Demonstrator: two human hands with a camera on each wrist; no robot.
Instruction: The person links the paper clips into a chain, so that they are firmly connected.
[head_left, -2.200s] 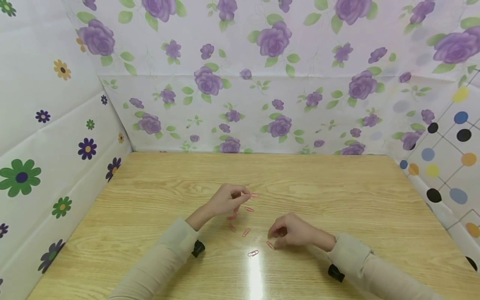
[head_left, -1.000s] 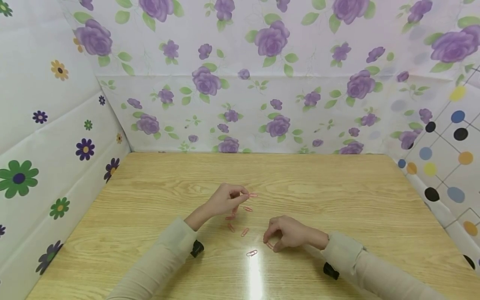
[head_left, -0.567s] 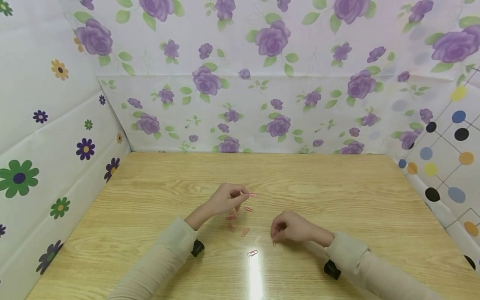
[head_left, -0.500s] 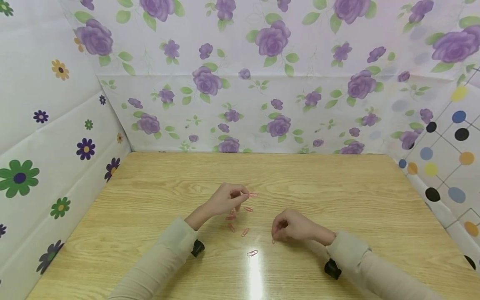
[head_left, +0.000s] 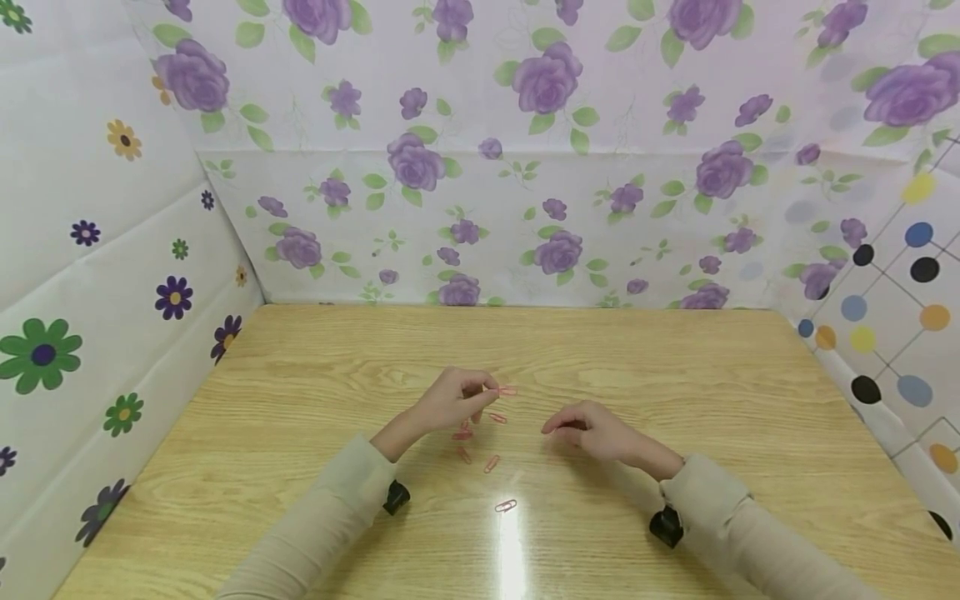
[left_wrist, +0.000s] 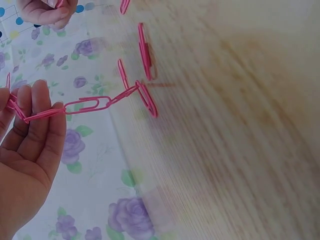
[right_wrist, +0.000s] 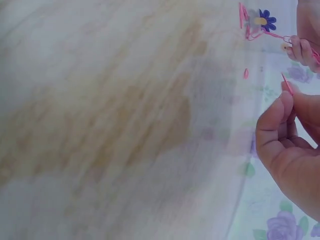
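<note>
My left hand [head_left: 452, 402] pinches the end of a chain of linked pink paper clips [left_wrist: 89, 104]. One clip [head_left: 508, 390] of it sticks out past the fingertips. The chain runs across the fingers and hangs down, its lower clips [head_left: 462, 434] reaching the table. To the right, my right hand [head_left: 600, 433] is raised above the table. Between its thumb and forefinger it pinches a single pink paper clip [right_wrist: 287, 84], whose tip shows in the right wrist view. A small gap lies between the two hands.
Loose pink paper clips lie on the wooden table [head_left: 675, 367]: one clip [head_left: 498, 418] below the left hand, others nearer the front, such as one clip [head_left: 492, 464] and another clip [head_left: 506, 506]. Flowered cloth [head_left: 480, 225] hangs behind the table.
The right hand reached down to a loose paper clip, picked it up from the table and lifted it up and away from me. The left hand has kept its place with the chain.
</note>
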